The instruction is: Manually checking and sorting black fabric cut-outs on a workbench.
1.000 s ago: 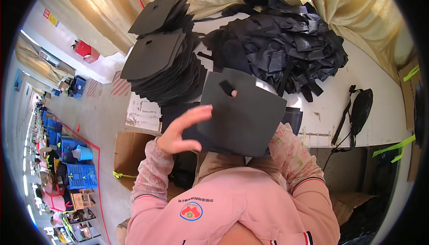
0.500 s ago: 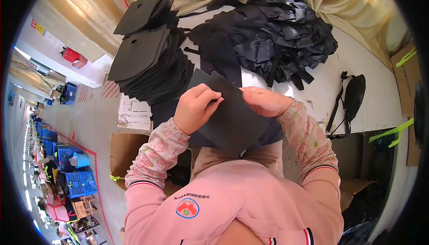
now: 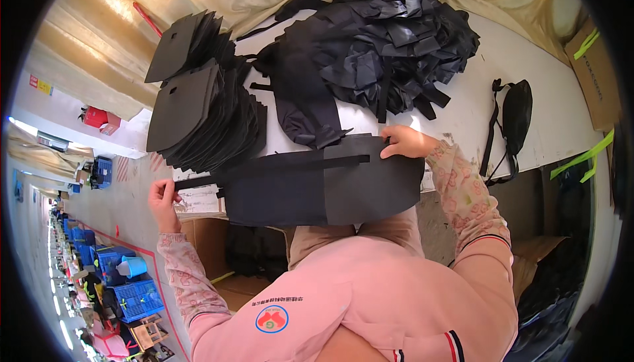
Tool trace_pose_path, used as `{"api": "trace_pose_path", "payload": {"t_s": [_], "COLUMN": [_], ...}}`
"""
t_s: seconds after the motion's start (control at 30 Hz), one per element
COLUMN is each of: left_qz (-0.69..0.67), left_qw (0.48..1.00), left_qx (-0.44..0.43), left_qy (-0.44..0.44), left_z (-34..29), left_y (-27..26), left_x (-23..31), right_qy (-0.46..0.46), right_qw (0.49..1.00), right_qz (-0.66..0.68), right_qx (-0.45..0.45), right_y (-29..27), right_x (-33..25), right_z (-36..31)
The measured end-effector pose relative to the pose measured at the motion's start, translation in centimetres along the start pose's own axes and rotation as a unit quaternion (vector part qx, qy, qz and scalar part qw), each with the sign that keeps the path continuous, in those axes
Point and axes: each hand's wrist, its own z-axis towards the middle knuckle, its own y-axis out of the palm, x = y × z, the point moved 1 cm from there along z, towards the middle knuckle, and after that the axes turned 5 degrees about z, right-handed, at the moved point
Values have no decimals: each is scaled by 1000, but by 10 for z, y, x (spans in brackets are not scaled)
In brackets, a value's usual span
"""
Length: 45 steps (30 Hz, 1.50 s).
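A stiff black panel (image 3: 376,194) with rounded corners lies in front of me at the table's near edge. My right hand (image 3: 404,143) pinches its far edge between thumb and fingers. A dark fabric piece (image 3: 274,194) extends leftward from the panel. Along the top of both runs a black strap (image 3: 343,161), its right end at the panel. Off to the left, my left hand (image 3: 165,200) is closed on a black strap end that sticks out past the fabric. How strap, fabric and panel join is hard to make out.
Stacks of black panels (image 3: 181,108) stand at the left of the white table (image 3: 555,104). Behind is a big heap of black fabric pieces (image 3: 389,52). A black pouch with a strap (image 3: 518,114) lies at right. Below the table's left edge sits an open cardboard box (image 3: 205,236).
My left hand has moved far left, drawing out the strap, and the fabric is now spread sideways. The panel has turned and shifted right, with my right hand on its far edge.
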Motion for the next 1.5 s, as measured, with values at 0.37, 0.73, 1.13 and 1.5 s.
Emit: {"api": "trace_pose_path", "payload": {"t_s": [0.37,0.73,1.13,1.5], "left_qz": [90,-41,-32,285], "left_qw": [872,628,664,797], "left_qx": [-418,-777,-746,-416], "left_qy": [239,26,15,333], "left_z": [-20,-21,-21,21], "left_y": [228,358,358,316], "left_x": [81,82,79,12], "right_qy": [-85,-150,-174,-141], "right_qw": [983,947,909,928], "right_qz": [-135,-224,-294,-245], "right_qx": [91,176,241,242], "right_y": [11,28,42,71], "right_x": [-44,-77,-70,-39], "right_z": [-24,-44,-41,-40]}}
